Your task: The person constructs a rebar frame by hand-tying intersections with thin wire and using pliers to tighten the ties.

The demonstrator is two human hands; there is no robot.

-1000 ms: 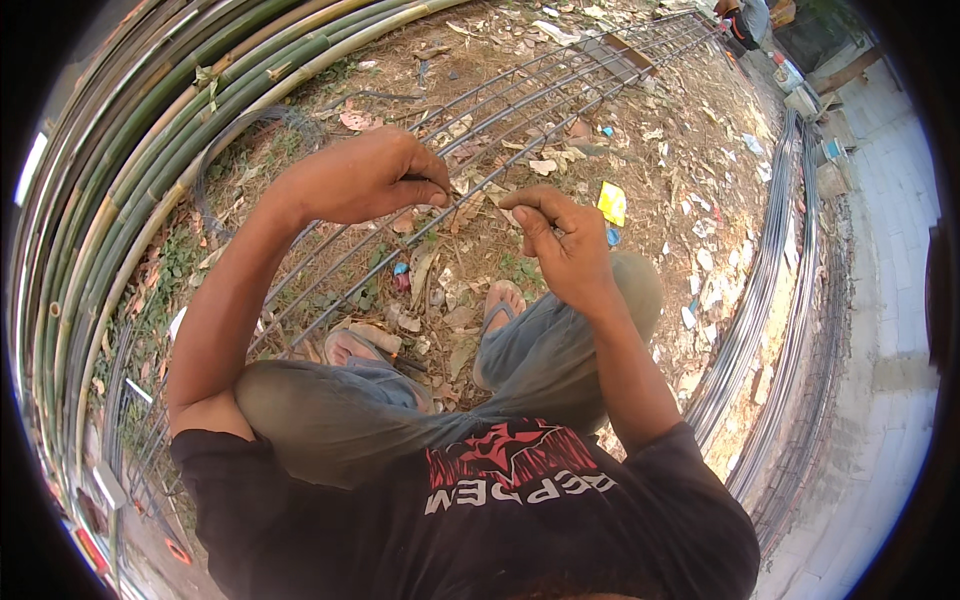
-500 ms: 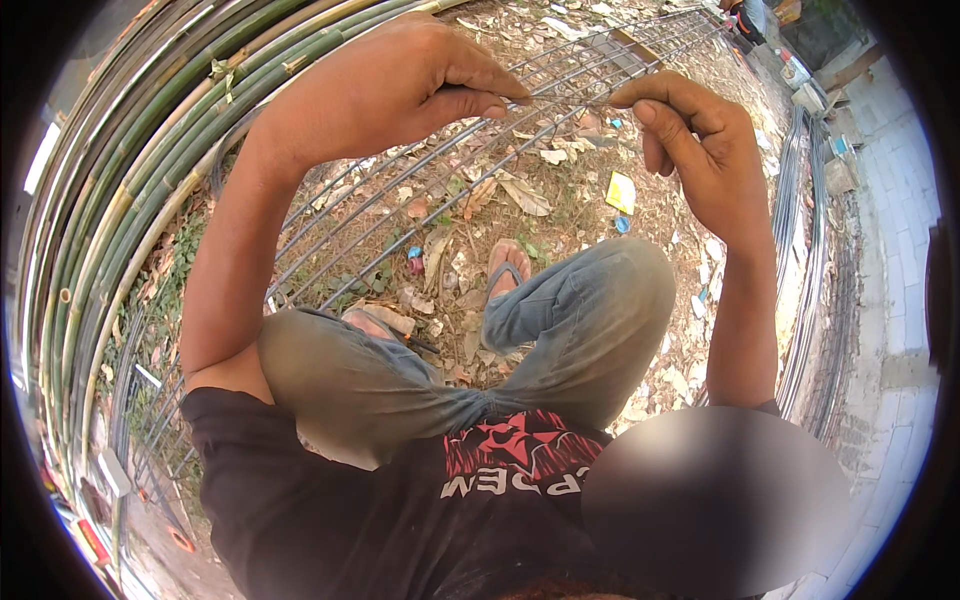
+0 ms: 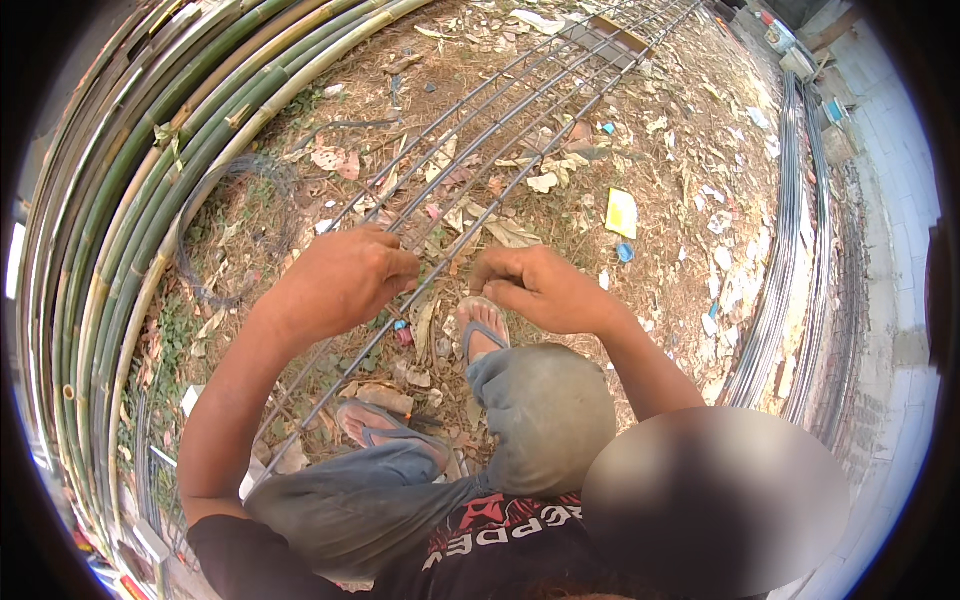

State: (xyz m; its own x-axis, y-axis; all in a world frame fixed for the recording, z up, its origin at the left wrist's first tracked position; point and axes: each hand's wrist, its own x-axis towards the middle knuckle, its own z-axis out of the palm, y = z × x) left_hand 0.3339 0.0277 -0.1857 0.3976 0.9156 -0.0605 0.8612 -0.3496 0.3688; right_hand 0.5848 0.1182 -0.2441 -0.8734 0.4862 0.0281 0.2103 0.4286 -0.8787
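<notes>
My left hand (image 3: 345,280) is closed, its thumb and fingers pinched together over the near bars of a long rebar cage (image 3: 490,208). Whatever sits in that pinch is too small to make out. Across the nearest bar, my right hand (image 3: 545,288) is also closed, the thumb pressed to a bent index finger above my sandalled foot (image 3: 484,328). What it holds is hidden too. The hands are apart, with one steel bar running between them. The cage lies diagonally from lower left to upper right, its far part over a brown board (image 3: 607,43).
Bent bamboo poles (image 3: 130,200) are stacked along the left, with a coil of thin wire (image 3: 190,262) beside them. Loose steel rods (image 3: 778,260) lie at right, near a block wall (image 3: 890,200). Dry leaves, a yellow packet (image 3: 621,212) and litter cover the ground.
Both hands have come down and nearer my body, from high up to just over the cage. A thin wire showed stretched between the fingertips earlier; now I cannot make it out. My knees have shifted.
</notes>
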